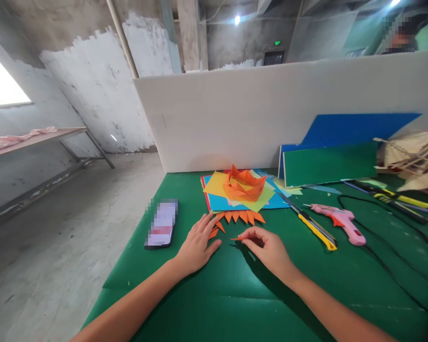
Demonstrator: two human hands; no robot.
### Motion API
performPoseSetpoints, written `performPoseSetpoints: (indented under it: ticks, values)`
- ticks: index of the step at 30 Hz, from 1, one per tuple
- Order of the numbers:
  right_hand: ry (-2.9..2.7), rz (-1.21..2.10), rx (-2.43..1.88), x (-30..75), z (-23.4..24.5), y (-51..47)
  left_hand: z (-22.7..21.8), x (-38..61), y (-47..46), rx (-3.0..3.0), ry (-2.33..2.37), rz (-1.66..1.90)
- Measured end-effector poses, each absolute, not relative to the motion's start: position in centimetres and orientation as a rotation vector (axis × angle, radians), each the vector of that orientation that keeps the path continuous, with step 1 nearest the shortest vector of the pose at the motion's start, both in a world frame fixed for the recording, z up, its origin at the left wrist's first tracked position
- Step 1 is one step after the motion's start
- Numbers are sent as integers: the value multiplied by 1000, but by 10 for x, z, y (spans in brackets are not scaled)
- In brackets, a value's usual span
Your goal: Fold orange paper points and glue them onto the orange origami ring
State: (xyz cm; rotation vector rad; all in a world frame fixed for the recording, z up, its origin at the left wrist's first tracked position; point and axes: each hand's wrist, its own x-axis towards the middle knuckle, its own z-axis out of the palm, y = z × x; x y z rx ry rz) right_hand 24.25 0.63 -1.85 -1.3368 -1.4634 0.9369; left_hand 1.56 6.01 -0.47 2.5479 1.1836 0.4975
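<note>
My left hand [199, 243] lies with fingers stretched on the green table, its fingertips at the end of an arc of pointed orange paper pieces [240, 217]. A few of these pieces are partly covered by my fingers. Between thumb and fingers, my right hand [266, 247] pinches a small folded orange paper piece [236, 238] just above the tabletop. Behind the arc, a crown-like ring of folded orange paper [245, 186] rests on a stack of coloured paper [214, 187].
A phone [163, 223] lies on the left. To the right are a yellow utility knife [317, 230] and a pink glue gun [340, 221] with its black cord. Green board [330, 164] leans at the back against a white partition [217, 118]. Another person [404, 35] is beyond it.
</note>
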Motion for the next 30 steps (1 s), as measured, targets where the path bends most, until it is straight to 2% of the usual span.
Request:
performPoseSetpoints:
  ticks: [7, 12, 19, 27, 30]
  values:
    - [-1920, 933, -1261, 260, 2, -5, -7, 20, 55, 2749, 1113, 241]
    - [-1808, 642, -1329, 296, 4, 14, -1, 25, 30, 2740, 1014, 193]
    - [-2286, 413, -1211, 297, 1, 61, 2, 51, 4, 2693, 839, 171]
    - [-2615, 376, -1201, 264, 2, 77, 10, 57, -8, 2632, 556, 124]
    - [-2635, 416, -1226, 268, -2, 69, 14, 49, -16, 2620, 648, 146]
